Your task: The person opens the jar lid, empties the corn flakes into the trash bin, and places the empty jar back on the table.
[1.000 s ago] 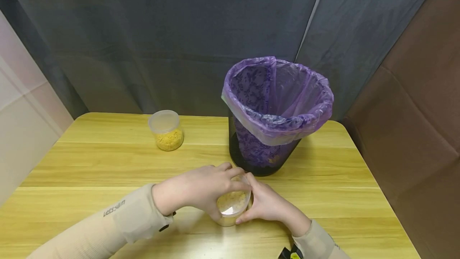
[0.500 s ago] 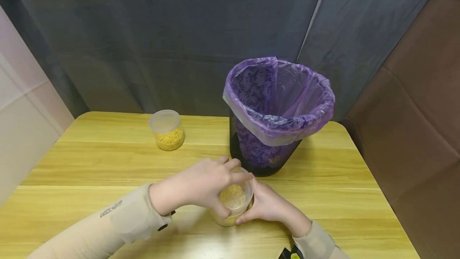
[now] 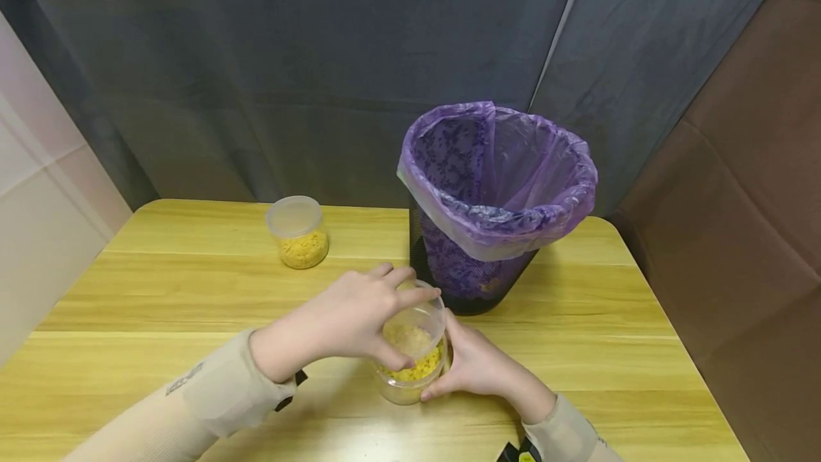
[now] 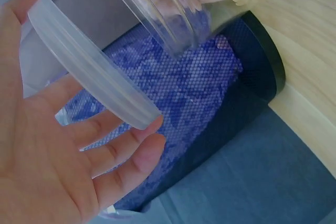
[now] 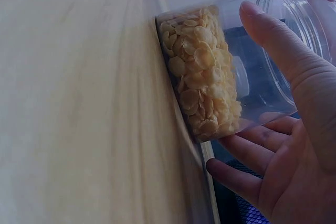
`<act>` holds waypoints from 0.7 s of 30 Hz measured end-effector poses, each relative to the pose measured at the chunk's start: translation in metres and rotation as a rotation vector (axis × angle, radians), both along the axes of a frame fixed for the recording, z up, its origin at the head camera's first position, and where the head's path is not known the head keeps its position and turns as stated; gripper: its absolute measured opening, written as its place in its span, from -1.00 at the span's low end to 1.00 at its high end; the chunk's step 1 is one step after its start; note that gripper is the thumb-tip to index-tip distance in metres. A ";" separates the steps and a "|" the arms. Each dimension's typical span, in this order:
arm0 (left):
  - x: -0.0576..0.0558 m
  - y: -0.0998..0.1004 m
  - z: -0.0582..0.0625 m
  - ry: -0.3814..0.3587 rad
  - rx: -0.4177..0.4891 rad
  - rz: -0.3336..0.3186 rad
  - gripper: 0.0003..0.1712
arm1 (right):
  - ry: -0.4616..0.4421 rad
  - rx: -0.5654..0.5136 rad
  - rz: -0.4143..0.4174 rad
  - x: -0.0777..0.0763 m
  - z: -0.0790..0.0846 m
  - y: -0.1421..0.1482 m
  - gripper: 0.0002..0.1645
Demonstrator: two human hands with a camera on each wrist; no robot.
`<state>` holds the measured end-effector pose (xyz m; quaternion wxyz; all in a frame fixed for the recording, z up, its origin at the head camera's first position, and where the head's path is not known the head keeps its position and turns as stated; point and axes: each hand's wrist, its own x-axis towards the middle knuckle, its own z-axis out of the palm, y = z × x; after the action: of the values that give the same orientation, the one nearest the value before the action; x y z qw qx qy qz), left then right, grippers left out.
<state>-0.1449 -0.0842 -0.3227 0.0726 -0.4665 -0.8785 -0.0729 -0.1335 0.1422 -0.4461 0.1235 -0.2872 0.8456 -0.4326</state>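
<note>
My left hand [image 3: 359,312] grips a translucent round screw lid [image 4: 92,66] by its edge, thumb and fingers spread around it. The lid is raised and tilted over a clear plastic jar [image 3: 403,394], apart from its threaded mouth in the left wrist view. Yellow flakes [image 5: 202,72] fill roughly the lower half of this jar, which stands upright on the wooden table [image 3: 192,298]. My right hand [image 3: 477,362] holds the jar from the right side, its thumb on the near wall and its fingers curved around the far side.
Just behind the hands stands a black mesh bin [image 3: 420,255] lined with a purple plastic bag [image 3: 507,230]. A second lidded jar [image 3: 295,216] with yellow contents is toward the table's back left. A dark grey curtain [image 3: 288,77] hangs behind the table.
My left hand has lifted the lid up off the jar and drawn it slightly back and left, showing the flakes beneath. The right hand and the jar have stayed put.
</note>
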 end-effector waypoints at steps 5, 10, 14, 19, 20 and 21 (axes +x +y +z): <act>-0.003 -0.008 -0.001 0.010 0.017 0.044 -0.03 | 0.012 0.018 -0.009 0.000 0.000 0.000 0.30; -0.005 -0.017 -0.002 0.004 0.050 0.082 -0.05 | 0.019 0.021 -0.006 -0.001 -0.001 -0.001 0.21; -0.006 -0.024 -0.005 -0.006 0.075 0.114 -0.09 | 0.027 0.016 -0.002 -0.002 -0.001 0.000 0.18; -0.007 -0.033 -0.008 -0.016 0.080 0.153 -0.10 | 0.025 0.008 -0.004 -0.001 -0.001 -0.001 0.18; -0.008 -0.035 -0.008 -0.018 0.081 0.161 -0.09 | 0.025 0.007 -0.006 -0.001 -0.001 -0.001 0.17; -0.008 -0.037 -0.008 -0.022 0.085 0.169 -0.09 | 0.022 0.008 -0.008 -0.001 -0.001 -0.001 0.17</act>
<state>-0.1529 -0.1208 -0.3311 0.0887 -0.3865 -0.9116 -0.1086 -0.1343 0.1414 -0.4468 0.1136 -0.2880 0.8497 -0.4268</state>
